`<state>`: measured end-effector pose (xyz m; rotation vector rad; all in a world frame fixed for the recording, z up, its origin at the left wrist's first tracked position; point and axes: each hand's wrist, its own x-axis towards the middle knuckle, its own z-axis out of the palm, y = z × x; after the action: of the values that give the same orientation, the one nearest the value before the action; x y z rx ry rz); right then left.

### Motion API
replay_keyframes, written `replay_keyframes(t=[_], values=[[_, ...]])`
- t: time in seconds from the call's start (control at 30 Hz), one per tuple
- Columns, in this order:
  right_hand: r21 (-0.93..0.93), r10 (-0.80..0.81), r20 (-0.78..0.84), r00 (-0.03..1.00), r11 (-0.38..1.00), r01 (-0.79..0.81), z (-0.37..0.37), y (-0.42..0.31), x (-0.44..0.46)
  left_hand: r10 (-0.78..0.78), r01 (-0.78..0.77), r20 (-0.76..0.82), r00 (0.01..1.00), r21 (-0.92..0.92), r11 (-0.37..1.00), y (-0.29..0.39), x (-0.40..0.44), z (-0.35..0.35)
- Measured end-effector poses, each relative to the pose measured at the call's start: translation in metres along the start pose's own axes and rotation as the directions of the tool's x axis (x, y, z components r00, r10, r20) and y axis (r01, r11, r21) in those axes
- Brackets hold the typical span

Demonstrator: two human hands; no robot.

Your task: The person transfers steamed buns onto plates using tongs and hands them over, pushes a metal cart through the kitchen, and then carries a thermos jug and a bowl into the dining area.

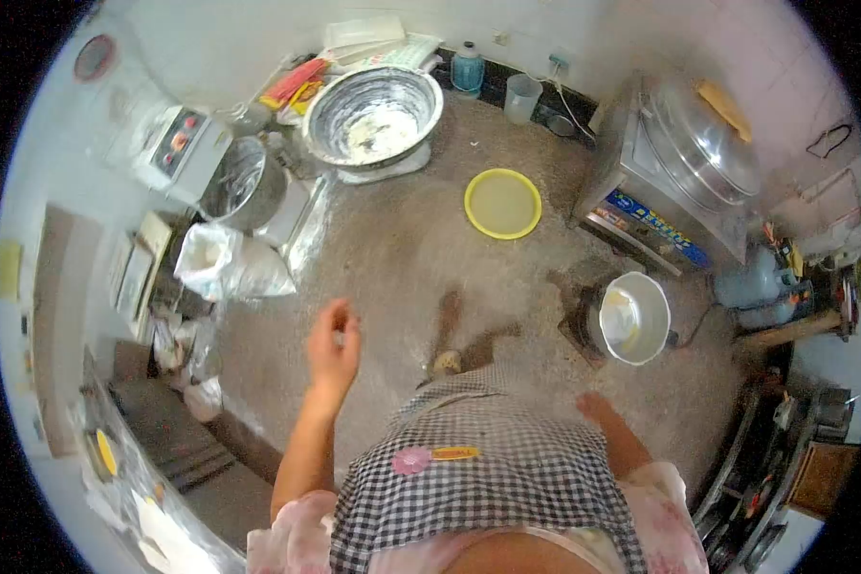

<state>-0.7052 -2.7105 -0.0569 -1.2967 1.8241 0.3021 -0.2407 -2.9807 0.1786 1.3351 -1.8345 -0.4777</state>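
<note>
My left hand (335,342) hangs in the air over the floor, thumb and fingers loosely curved with a gap between them and nothing held. Nearest to it is a white sack (263,268) with its top rolled open. My right hand (596,409) is low beside my checked apron (497,421); it is small and blurred, and its fingers are hard to make out. A metal pot (652,320) with a pale inside stands just beyond that hand. Farther ahead on the floor lies a round yellow-rimmed basin (503,204).
A large metal bowl (421,134) with white residue sits at the back. To its left is a mixing machine (177,148) with a metal bowl (244,187). A steel steamer with a domed lid (708,139) stands at right, near blue gas cylinders (751,284). A dark shelf rack (737,459) lines the right.
</note>
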Motion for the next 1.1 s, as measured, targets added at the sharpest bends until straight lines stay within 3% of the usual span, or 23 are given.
replay_keyframes(t=[0.03, 0.07, 0.1, 0.17, 0.23, 0.33, 0.43, 0.5, 0.53, 0.57, 0.63, 0.73, 0.83, 0.93, 1.0, 1.03, 1.07, 1.1], values=[[-0.343, -0.166, 0.129, 0.978, 0.918, 0.201, 0.078, 0.111, 0.059, 0.007, -0.006, 0.077, 0.997, -0.009, 1.0, -0.006, 0.027, 0.021], [-0.041, 0.033, 0.136, 0.99, 0.999, -0.028, 0.059, 0.094, 0.036, 0.011, -0.01, 0.168, 0.986, -0.006, 1.0, -0.009, 0.053, 0.042], [0.261, 0.231, 0.137, 0.963, 0.93, -0.26, 0.042, 0.077, 0.011, 0.016, -0.015, 0.257, 0.966, -0.005, 1.0, -0.011, 0.08, 0.065], [0.427, 0.425, 0.199, 0.883, 0.773, -0.468, 0.022, 0.064, 0.013, 0.054, -0.054, 0.388, 0.92, -0.012, 0.998, -0.023, 0.128, 0.108], [0.452, 0.466, 0.226, 0.856, 0.728, -0.516, -0.006, 0.051, 0.046, 0.093, -0.094, 0.476, 0.875, -0.022, 0.995, -0.043, 0.166, 0.158], [0.384, 0.383, 0.16, 0.91, 0.825, -0.415, -0.08, 0.028, 0.142, -0.004, -0.052, 0.599, 0.801, 0.075, 0.996, -0.063, 0.223, 0.22], [0.23, 0.196, -0.041, 0.98, 0.956, -0.182, -0.186, -0.01, 0.258, -0.177, -0.061, 0.746, 0.642, 0.28, 0.958, -0.077, 0.275, 0.269], [0.184, 0.058, -0.247, 0.967, 0.983, -0.012, -0.281, -0.051, 0.33, -0.095, -0.143, 0.831, 0.548, 0.205, 0.968, -0.102, 0.307, 0.304], [0.192, 0.003, -0.338, 0.941, 0.979, 0.066, -0.339, -0.082, 0.357, -0.054, -0.177, 0.866, 0.498, 0.162, 0.971, -0.113, 0.324, 0.323], [0.349, 0.005, -0.279, 0.96, 0.932, 0.097, -0.408, -0.12, 0.374, -0.058, -0.171, 0.875, 0.48, 0.158, 0.973, -0.124, 0.343, 0.344], [0.518, -0.059, -0.355, 0.933, 0.818, 0.249, -0.512, -0.183, 0.404, -0.07, -0.154, 0.897, 0.436, 0.151, 0.976, -0.148, 0.382, 0.388], [0.557, -0.127, -0.36, 0.924, 0.766, 0.322, -0.581, -0.196, 0.498, -0.079, -0.2, 0.921, 0.381, 0.166, 0.966, -0.193, 0.442, 0.471], [0.53, -0.082, -0.333, 0.939, 0.807, 0.259, -0.612, -0.176, 0.596, -0.101, -0.219, 0.97, 0.221, 0.151, 0.964, -0.239, 0.501, 0.564], [0.602, 0.086, -0.261, 0.962, 0.793, 0.092, -0.638, -0.14, 0.694, -0.189, -0.293, 0.97, 0.153, 0.227, 0.929, -0.279, 0.551, 0.648], [0.225, -0.071, -0.108, 0.992, 0.97, 0.094, -0.636, -0.09, 0.769, -0.24, -0.166, 0.971, 0.011, 0.238, 0.957, -0.304, 0.571, 0.673], [0.239, -0.022, -0.018, 1.0, 0.971, 0.025, -0.642, -0.063, 0.809, -0.26, -0.108, 0.964, -0.063, 0.252, 0.962, -0.32, 0.583, 0.684], [0.241, 0.027, 0.072, 0.997, 0.969, -0.044, -0.648, -0.036, 0.848, -0.249, -0.124, 0.967, -0.061, 0.24, 0.963, -0.335, 0.584, 0.684], [0.284, 0.102, 0.022, 0.995, 0.953, -0.104, -0.659, -0.023, 0.878, -0.233, -0.145, 0.971, -0.05, 0.224, 0.964, -0.349, 0.581, 0.681]])
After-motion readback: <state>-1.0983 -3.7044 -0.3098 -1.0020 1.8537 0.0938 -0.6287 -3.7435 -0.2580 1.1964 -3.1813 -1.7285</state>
